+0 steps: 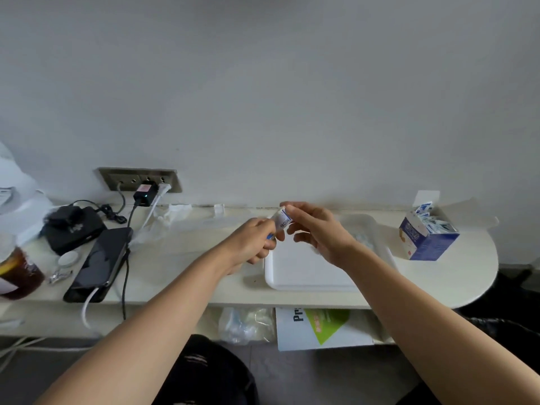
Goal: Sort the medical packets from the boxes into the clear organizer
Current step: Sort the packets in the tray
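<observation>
Both hands meet on one small white packet with blue print (pixel 283 222), just above the middle of the frame. The left hand (pixel 257 244) pinches its lower end with curled fingers. The right hand (pixel 315 232) pinches its upper end between thumb and forefinger, its other fingers loosely bent. The packet is held in the air above the far edge of a flat white rectangular tray (pixel 306 276), which lies on the pale cream shelf (pixel 467 273). Behind the right hand, a blurred clear plastic container (pixel 362 226) with something pale inside is probably the organizer. At the right of the frame an open blue-and-white cardboard box (pixel 426 241) stands on the shelf, full of similar packets. At the left lies a black smartphone (pixel 99 258), and a black charger (pixel 144 194) sits in the metal wall socket (pixel 122 178).
</observation>
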### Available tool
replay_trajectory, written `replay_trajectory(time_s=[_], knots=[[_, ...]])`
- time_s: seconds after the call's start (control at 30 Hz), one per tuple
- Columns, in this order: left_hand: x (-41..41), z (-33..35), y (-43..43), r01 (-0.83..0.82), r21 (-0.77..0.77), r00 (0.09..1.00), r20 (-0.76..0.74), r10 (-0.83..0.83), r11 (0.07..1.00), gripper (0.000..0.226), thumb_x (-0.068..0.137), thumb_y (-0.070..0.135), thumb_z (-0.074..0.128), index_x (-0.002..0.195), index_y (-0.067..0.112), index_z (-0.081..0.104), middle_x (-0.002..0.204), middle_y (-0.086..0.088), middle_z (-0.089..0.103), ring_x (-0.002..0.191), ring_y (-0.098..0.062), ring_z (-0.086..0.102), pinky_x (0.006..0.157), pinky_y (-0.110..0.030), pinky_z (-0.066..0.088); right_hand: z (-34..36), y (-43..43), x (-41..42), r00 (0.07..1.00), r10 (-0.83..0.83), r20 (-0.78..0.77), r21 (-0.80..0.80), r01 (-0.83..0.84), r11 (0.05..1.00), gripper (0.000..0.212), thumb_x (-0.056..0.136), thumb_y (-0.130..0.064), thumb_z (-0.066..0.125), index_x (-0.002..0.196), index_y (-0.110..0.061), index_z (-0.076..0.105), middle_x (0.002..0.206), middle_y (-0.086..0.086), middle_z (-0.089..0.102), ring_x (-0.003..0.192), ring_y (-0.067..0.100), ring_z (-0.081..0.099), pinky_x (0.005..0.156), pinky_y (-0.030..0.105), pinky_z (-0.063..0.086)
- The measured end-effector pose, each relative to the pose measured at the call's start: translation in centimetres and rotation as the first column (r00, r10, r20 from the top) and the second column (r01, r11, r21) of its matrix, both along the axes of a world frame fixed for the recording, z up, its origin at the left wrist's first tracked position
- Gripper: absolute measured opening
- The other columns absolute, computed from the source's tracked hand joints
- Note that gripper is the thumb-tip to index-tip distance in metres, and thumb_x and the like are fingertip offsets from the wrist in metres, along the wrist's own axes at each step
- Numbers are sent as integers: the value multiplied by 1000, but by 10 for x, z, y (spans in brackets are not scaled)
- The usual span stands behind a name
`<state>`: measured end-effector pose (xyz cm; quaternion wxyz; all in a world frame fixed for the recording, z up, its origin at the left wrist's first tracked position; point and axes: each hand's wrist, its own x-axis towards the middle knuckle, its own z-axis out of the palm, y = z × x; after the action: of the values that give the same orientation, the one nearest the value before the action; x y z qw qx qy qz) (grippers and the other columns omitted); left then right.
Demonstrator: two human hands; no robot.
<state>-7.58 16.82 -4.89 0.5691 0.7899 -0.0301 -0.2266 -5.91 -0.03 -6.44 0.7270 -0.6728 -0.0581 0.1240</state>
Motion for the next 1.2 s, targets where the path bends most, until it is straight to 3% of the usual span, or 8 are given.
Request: replay_trajectory(time_s=[0.1, 0.27, 0.4, 0.5, 0.63, 0.8, 0.93, 1.2], knots=[[-1, 1, 12, 41, 76, 999, -3, -41, 996, 27, 94, 27, 33, 81, 15, 54, 60, 5, 30, 50, -10, 19, 45, -23, 14, 2, 12, 2, 992, 50, 116, -166, -31, 986, 3, 89, -10, 65, 87, -9, 67, 85, 9, 66, 73, 18, 51, 60, 21, 40], [1, -2, 44, -73, 149, 994, 97, 58, 986, 29, 93, 14, 32, 88, 8, 60, 63, 0, 49, 48, -12, 29, 43, -20, 20, 2, 30, 10, 986, 60, 156, -288, -13, 958, 1, 87, -11, 67, 86, -11, 67, 77, 16, 63, 63, 14, 50, 58, 19, 43], [2, -9, 68, -94, 285, 981, 191, 39, 954, 30, 95, 15, 35, 89, -5, 57, 62, 0, 52, 52, -14, 36, 44, -19, 27, 6, 53, 16, 952, 256, 170, -591, -109, 799, 10, 85, -18, 69, 94, -19, 69, 67, -2, 65, 66, 13, 58, 65, 24, 44], [4, -13, 80, -172, 306, 961, 260, 91, 937, 29, 96, 19, 36, 83, 6, 59, 70, 1, 63, 61, -20, 44, 56, -27, 35, 10, 71, 22, 922, 243, 300, -687, 32, 726, 9, 83, -21, 68, 91, -22, 73, 73, -5, 66, 70, 12, 59, 64, 22, 44], [5, -33, 108, -369, 517, 898, 413, 153, 772, 29, 96, 30, 35, 99, 20, 62, 97, 0, 64, 85, -19, 59, 75, -36, 50, -1, 87, 22, 924, 223, 309, -768, 105, 632, 10, 82, -22, 67, 90, -24, 74, 75, -4, 64, 73, 14, 58, 64, 27, 47], [-3, -50, 139, -651, 539, 751, 558, 353, 534, 23, 94, 25, 47, 112, 13, 54, 112, -13, 53, 97, -31, 55, 66, -31, 37, -23, 95, 13, 932, 316, 177, -870, -2, 494, 11, 83, -22, 68, 90, -26, 75, 71, -10, 61, 71, 13, 58, 60, 24, 47], [-5, -63, 149, -534, 630, 845, 413, 340, 564, 39, 91, 20, 56, 127, 12, 43, 117, -15, 54, 93, -30, 57, 65, -31, 37, -28, 107, 13, 931, 328, 162, -892, -4, 453, 13, 83, -21, 66, 90, -27, 75, 74, -10, 61, 73, 12, 58, 60, 24, 43], [-9, -71, 153, -591, 484, 801, 444, 400, 645, 42, 90, 7, 55, 130, 14, 46, 106, -8, 55, 86, -18, 51, 73, -27, 38, -34, 161, 28, 957, 290, 34, -821, -138, 553, 13, 81, -22, 71, 91, -15, 76, 64, -5, 62, 55, 9, 53, 49, 18, 44]])
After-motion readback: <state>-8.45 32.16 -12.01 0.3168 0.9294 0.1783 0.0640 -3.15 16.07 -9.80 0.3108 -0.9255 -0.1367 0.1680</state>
